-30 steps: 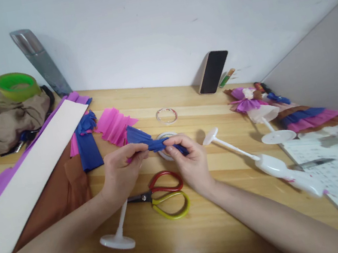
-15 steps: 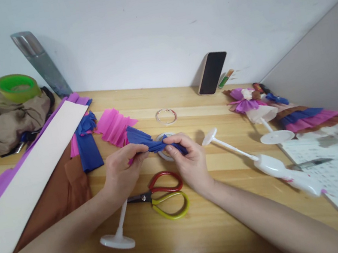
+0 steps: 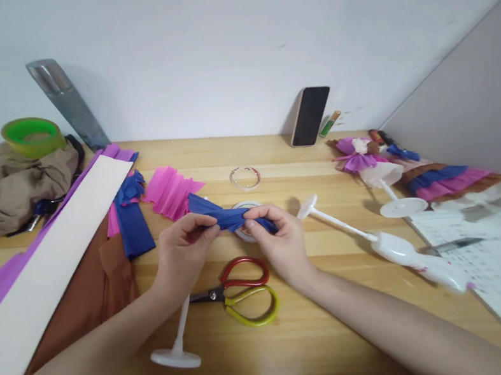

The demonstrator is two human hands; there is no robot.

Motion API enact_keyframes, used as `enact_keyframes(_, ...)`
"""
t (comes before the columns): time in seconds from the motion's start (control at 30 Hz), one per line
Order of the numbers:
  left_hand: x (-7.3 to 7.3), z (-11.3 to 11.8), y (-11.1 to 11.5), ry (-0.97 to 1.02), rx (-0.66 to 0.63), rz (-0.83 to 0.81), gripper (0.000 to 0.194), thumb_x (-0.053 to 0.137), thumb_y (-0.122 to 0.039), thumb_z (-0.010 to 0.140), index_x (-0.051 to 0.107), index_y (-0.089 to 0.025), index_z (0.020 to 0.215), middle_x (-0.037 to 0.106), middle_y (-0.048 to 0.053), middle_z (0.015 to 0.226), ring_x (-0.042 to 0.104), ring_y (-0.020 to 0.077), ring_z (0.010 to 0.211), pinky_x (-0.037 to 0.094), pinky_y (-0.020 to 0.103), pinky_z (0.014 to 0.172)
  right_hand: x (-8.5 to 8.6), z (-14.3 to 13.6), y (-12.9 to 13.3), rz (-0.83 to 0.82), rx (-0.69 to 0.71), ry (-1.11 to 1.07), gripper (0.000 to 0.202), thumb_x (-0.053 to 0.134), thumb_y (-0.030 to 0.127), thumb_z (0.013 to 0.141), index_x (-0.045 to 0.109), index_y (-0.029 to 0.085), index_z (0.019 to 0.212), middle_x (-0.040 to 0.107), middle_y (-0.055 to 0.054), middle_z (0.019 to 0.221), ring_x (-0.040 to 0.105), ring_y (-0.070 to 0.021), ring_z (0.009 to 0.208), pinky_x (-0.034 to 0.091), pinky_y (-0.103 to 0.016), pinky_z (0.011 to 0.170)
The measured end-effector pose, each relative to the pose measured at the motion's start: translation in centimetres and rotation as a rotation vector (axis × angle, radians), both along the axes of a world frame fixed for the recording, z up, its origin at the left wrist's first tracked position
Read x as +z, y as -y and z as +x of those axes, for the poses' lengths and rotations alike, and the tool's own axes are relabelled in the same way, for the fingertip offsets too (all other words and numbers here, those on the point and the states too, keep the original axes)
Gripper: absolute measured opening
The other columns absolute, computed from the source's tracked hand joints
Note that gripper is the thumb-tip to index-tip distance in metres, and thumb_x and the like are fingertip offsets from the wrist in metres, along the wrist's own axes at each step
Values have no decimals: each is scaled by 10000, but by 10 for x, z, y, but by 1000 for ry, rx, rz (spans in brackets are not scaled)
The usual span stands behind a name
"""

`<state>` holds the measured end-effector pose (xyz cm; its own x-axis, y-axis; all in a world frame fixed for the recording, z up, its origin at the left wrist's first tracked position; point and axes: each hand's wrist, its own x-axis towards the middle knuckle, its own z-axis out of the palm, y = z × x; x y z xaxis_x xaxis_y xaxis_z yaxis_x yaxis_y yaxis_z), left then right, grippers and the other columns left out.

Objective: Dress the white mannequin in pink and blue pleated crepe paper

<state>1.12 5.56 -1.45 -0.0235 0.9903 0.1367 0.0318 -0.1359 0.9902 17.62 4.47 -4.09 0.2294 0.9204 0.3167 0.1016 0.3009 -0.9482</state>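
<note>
A gathered strip of blue crepe paper (image 3: pixel 230 218) stretches between my two hands above the table. My left hand (image 3: pixel 186 247) pinches it on the left, where its end fans out beyond the fingertips. On the right, my right hand (image 3: pixel 278 234) pinches it between thumb and fingers, and a short end shows past them. Partly hidden behind the strip is a roll of tape (image 3: pixel 245 235). Below the hands lie scissors (image 3: pixel 248 291) with one red and one yellow handle. A white stand (image 3: pixel 176 357) pokes out under my left forearm.
Pink crepe paper (image 3: pixel 171 192), a white card strip (image 3: pixel 61 266) and brown paper (image 3: pixel 100 298) lie left. Behind are a beaded ring (image 3: pixel 245 177), a phone (image 3: pixel 310 115) and a bottle (image 3: pixel 68 103). To the right are a white doll-like form (image 3: pixel 418 260) and a ruffled paper dress (image 3: pixel 452 178).
My fingers have shifted slightly on the blue crepe paper, and its middle now looks flatter and wider between them. The whole view has moved a little.
</note>
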Motion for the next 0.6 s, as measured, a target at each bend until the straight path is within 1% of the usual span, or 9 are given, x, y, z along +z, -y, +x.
enact_keyframes(0.1,6,1,0,90,19,-95,121,804,-222,612,727,-160,682,730,8,650,694,151,613,569,246,630,1,2,0,31,-13,-5,29,693,238,741,678,213,736,710,-21,769,667,-182,741,548,-336,725)
enact_keyframes(0.2,11,2,1,141,26,-157,143,826,-216,581,728,-159,669,736,10,635,709,162,601,589,266,646,3,3,0,53,2,-20,26,689,226,728,680,219,705,715,-21,762,670,-189,750,547,-345,732)
enact_keyframes(0.37,13,3,3,174,8,-173,164,843,-225,566,722,-160,657,739,14,622,729,187,593,612,292,648,4,2,0,54,-8,-28,36,682,221,718,667,220,686,713,-14,740,668,-184,726,547,-335,706)
enact_keyframes(0.6,13,2,2,173,1,-186,178,854,-219,560,721,-155,659,743,21,610,729,186,575,605,272,616,3,1,1,48,-17,-28,29,674,204,724,674,215,696,701,-3,712,648,-160,667,534,-308,663)
